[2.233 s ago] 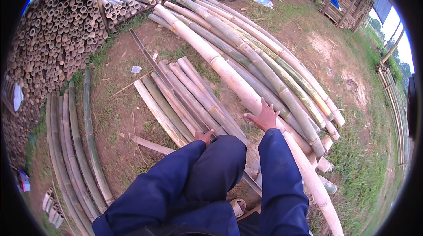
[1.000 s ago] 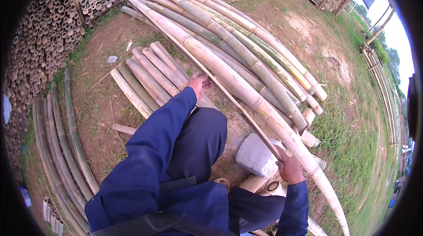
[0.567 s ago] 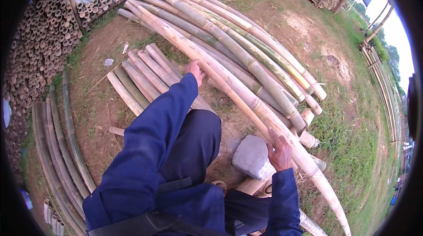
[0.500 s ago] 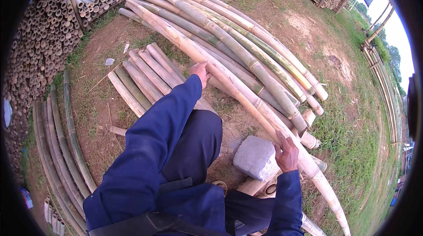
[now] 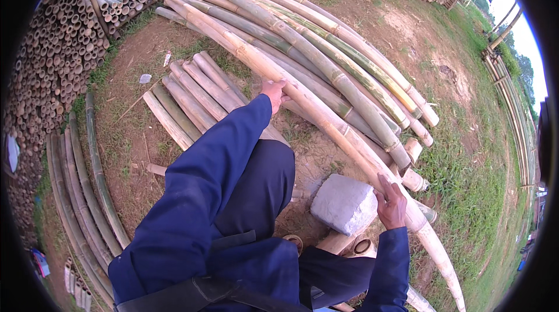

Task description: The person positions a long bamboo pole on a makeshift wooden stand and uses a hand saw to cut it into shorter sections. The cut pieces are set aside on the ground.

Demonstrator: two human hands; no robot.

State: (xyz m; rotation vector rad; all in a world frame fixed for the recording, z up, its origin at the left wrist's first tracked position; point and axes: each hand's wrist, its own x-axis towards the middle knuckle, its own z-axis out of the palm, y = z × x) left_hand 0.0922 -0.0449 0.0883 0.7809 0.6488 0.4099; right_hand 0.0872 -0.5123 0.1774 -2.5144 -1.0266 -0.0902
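Observation:
A long, pale bamboo pole (image 5: 333,128) runs from the upper left to the lower right in front of me, beside several other poles. My left hand (image 5: 273,94) grips its near side around the middle, fingers curled against it. Farther down, my right hand (image 5: 392,202) is closed against the same pole, its fingers reaching over the top. Just left of the right hand sits a rough whitish block (image 5: 345,204), resting by short bamboo pieces (image 5: 364,247). My bent knee (image 5: 265,178) is below the left hand.
Green and grey bamboo poles (image 5: 323,61) lie stacked beyond the held one. Shorter cut lengths (image 5: 192,102) are on the dirt at left, with long poles (image 5: 96,184) farther left. A tall pile of bamboo ends (image 5: 55,56) stands behind. Grass (image 5: 466,195) covers the right side.
Both hands have shifted slightly to the right, still on the pole. The whole view has also moved a little, so how far the pole itself moved is unclear.

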